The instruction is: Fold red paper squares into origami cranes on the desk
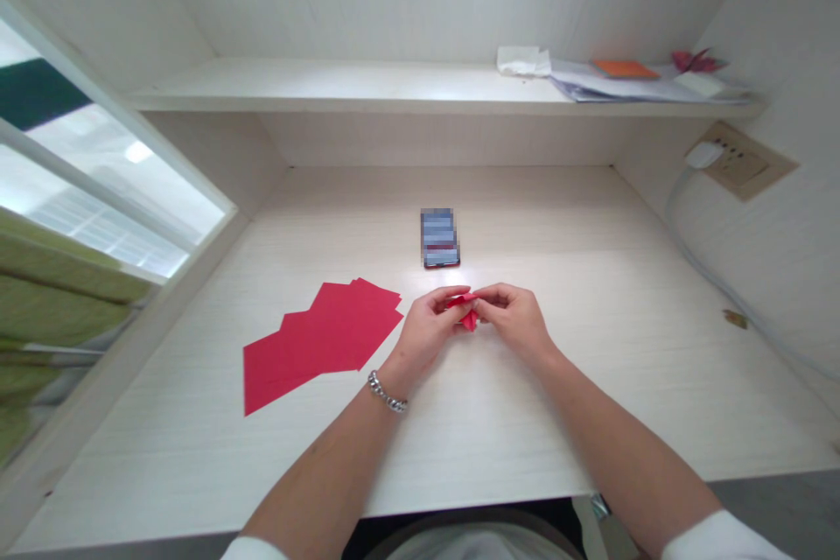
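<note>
Looking down at the desk (pixel 499 446), we've got one small piece of folded red paper (pixel 468 321) pinched between both hands, around the middle, a bit nearer than the phone (pixel 440 238). Our left hand (pixel 423 328) has its fingers curled in with only a small gap, thumb resting on the paper. Our right hand (pixel 515 315) has thumb and fingertips brought together at the paper's right side. We can't tell what the tucked-under fingers are doing. We'd guess the thing weighs next to nothing, stiff along the creases but easy to crumple, maybe a little slick if it's smooth. Light fingertip holds on the folded layers seem the way to go, since squeezing the thin tips could bend or tear them. As for room, the left is tighter: the fanned-out red sheets (pixel 328 332) lie just beside our left hand, and light paper like that probably slides if a wrist brushes it. The phone sits close on the far side. We get more elbow room to the right, out toward the white cable (pixel 709 276), and the desk's near edge runs under our forearms.
</note>
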`<state>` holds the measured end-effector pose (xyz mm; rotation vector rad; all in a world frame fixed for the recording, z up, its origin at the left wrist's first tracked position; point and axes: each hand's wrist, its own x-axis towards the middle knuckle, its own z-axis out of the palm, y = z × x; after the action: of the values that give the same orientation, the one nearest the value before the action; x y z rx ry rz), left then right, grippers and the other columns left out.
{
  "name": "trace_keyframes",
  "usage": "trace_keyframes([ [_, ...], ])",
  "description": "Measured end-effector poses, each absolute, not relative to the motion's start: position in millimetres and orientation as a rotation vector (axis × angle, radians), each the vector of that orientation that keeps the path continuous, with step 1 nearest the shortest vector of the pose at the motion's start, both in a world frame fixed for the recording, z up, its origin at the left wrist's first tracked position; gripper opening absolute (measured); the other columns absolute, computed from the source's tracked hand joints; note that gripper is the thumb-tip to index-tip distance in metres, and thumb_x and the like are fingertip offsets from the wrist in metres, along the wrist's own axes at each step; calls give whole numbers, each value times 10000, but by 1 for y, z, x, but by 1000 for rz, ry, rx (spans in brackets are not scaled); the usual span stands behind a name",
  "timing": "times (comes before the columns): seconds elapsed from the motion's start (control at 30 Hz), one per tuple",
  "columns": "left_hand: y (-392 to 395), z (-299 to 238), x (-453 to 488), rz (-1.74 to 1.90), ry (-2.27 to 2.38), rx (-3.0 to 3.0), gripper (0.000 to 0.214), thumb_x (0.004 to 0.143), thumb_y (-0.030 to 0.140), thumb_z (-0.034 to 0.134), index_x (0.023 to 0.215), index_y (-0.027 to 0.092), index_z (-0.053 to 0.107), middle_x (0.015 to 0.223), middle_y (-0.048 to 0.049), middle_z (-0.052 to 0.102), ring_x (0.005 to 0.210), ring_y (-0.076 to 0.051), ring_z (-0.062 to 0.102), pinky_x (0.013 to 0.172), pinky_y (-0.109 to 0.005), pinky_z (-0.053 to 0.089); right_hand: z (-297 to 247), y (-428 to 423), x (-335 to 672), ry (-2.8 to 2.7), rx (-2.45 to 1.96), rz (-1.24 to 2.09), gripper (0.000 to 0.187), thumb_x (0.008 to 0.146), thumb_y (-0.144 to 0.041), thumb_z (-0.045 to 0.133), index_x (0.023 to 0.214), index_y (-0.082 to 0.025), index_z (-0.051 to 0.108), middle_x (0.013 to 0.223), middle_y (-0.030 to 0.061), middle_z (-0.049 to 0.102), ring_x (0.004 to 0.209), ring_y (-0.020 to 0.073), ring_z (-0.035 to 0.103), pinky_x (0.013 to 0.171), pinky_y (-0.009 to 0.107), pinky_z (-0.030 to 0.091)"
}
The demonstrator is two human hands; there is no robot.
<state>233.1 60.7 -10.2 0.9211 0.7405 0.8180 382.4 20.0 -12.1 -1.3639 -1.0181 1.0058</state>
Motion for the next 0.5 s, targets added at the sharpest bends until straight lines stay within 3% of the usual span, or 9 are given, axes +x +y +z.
trace_keyframes([
  [0.17,64,-17,233,855,772,980,300,717,316,752,948,128,715,880,-98,717,757,-178,661,720,-322,531,-10,20,385,-1016,-1302,1138,308,676,-376,740,904,-169,757,808,67,750,729,205,699,704,347,589],
  [0.3,65,-19,232,866,813,1015,317,711,317,753,963,129,717,928,-112,724,773,-187,670,737,-329,529,-8,20,384,-999,-1318,1158,287,688,-365,734,895,-169,766,757,57,745,675,187,690,695,342,590],
  [0.5,66,-20,232,864,830,1033,364,675,298,778,988,124,712,840,-103,726,705,-174,663,670,-304,514,-9,18,380,-1008,-1384,1097,269,714,-335,711,907,-156,767,710,57,736,628,176,679,640,317,584],
])
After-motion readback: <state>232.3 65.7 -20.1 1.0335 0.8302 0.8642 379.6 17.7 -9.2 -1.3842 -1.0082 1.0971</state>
